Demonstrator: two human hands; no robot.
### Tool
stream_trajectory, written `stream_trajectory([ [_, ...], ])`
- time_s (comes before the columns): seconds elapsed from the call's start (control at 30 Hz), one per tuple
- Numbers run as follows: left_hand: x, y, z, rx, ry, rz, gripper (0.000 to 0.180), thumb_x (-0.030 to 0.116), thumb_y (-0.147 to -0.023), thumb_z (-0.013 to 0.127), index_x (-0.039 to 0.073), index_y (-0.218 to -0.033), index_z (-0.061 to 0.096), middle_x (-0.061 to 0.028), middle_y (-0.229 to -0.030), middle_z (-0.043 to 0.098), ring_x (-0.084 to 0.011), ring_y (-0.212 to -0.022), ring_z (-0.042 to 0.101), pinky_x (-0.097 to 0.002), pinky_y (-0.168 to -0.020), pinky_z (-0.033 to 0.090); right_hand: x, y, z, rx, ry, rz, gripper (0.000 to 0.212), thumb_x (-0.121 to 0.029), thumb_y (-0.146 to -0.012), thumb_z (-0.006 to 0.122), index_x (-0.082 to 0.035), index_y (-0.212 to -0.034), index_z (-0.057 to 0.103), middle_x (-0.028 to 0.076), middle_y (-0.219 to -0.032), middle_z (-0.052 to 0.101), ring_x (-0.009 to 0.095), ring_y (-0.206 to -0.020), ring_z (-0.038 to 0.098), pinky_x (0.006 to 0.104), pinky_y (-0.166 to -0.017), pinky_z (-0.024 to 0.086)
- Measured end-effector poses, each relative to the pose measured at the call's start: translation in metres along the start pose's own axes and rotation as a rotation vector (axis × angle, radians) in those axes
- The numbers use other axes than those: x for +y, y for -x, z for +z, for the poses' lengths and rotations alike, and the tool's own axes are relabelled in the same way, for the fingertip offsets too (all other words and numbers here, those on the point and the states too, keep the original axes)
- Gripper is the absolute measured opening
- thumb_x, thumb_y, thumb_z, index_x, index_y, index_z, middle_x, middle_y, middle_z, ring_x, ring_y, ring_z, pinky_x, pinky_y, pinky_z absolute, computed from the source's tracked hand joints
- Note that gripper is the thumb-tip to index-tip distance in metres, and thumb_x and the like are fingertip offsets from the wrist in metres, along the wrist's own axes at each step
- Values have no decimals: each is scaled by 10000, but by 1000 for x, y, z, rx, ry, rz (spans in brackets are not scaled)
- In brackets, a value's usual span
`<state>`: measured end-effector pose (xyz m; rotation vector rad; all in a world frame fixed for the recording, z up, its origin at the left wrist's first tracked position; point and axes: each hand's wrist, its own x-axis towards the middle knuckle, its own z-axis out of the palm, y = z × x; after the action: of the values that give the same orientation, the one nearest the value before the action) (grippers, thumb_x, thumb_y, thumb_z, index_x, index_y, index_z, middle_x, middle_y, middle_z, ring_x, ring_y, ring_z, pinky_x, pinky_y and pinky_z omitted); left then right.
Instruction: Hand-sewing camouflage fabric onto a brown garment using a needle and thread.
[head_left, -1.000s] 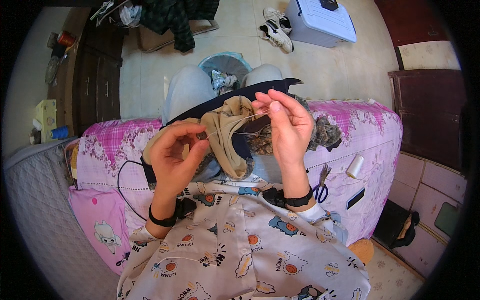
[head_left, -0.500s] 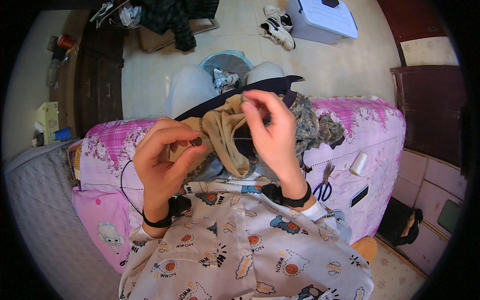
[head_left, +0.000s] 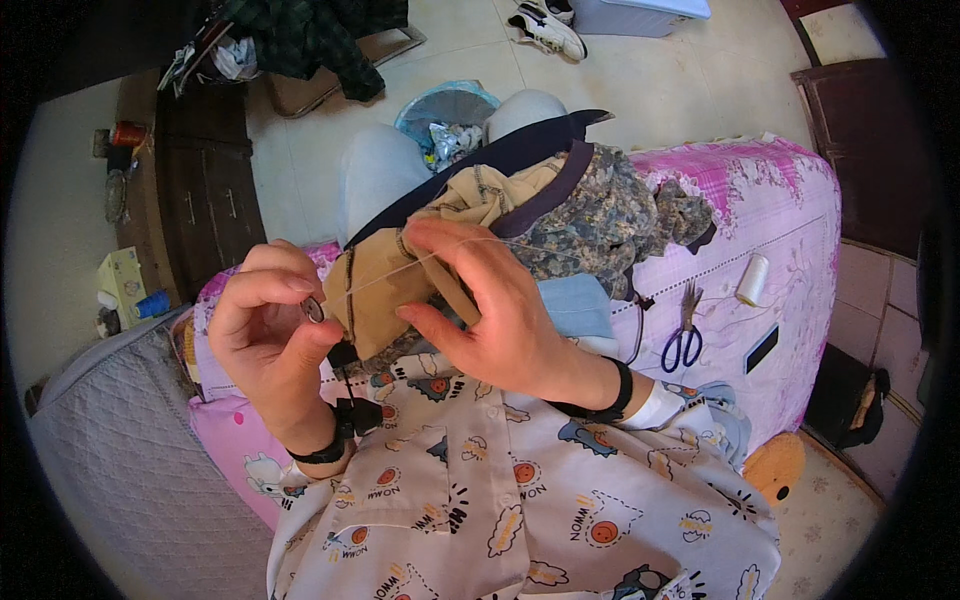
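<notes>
Both hands pinching, thread stretched between them

The left hand (head_left: 265, 345) is curling shut, thumb and forefinger nipping a small ring (head_left: 313, 309); the right hand (head_left: 487, 310) is pressing fingers onto the tan cloth (head_left: 385, 290) on the lap, thin thread (head_left: 400, 268) running taut across. Farther right, scissors (head_left: 684, 338) and spool (head_left: 752, 279) are lying on the pink bed (head_left: 770, 200).

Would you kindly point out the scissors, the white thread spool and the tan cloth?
scissors (head_left: 684, 338): head view, on the blue handles.
white thread spool (head_left: 752, 280): head view, mid-body.
tan cloth (head_left: 385, 292): head view, fold between the hands.
</notes>
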<state>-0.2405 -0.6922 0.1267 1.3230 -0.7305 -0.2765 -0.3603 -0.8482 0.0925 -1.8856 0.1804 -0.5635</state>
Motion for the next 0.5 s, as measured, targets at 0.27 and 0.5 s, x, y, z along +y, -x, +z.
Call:
stream_trajectory([
  [0.27, 7, 2, -9, 63, -24, 16, 403, 194, -738, 861, 10, -972, 588, -78, -880, 554, -155, -738, 478, -255, -639, 349, -4, -9, 4, -103, -213, 144, 450, -93, -779, 746, -3, -1189, 584, 162, -1135, 588, 359, -1022, 579, 429, -875, 470],
  [0.5, 19, 6, -31, 85, -110, 5, 413, 287, -780, 835, 37, -1000, 589, -36, -924, 537, -134, -742, 394, -269, -641, 307, -9, -19, 11, -116, -180, 41, 424, -98, -780, 751, -14, -1168, 603, 147, -1145, 579, 341, -1050, 571, 413, -901, 458],
])
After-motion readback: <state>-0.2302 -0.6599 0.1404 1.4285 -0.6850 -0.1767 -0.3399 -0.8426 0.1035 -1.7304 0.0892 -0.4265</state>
